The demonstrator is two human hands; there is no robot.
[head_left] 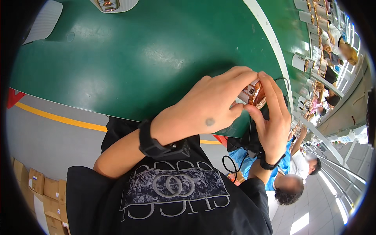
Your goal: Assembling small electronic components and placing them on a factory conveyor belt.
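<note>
Between my two hands is a small, shiny copper-coloured part (255,95) with a curved end and a pale label on its side. My left hand (207,102) reaches across from the left, its fingers bent over the top and its thumb against the near side. On the other side, my right hand (273,117) closes around the curved end with fingers and thumb. The fingertips of both hands meet above the part and hide some of it. Below them lies the green tabletop (117,74), near its edge.
White ribbed pieces (46,21) stand at the far left, one with a copper-coloured fitting (109,4). A white strip (272,35) curves along the table. Co-workers (288,184) sit at the right beside rows of similar parts. Cardboard boxes (51,188) are stacked lower left. A black cable (231,166) loops by my right wrist.
</note>
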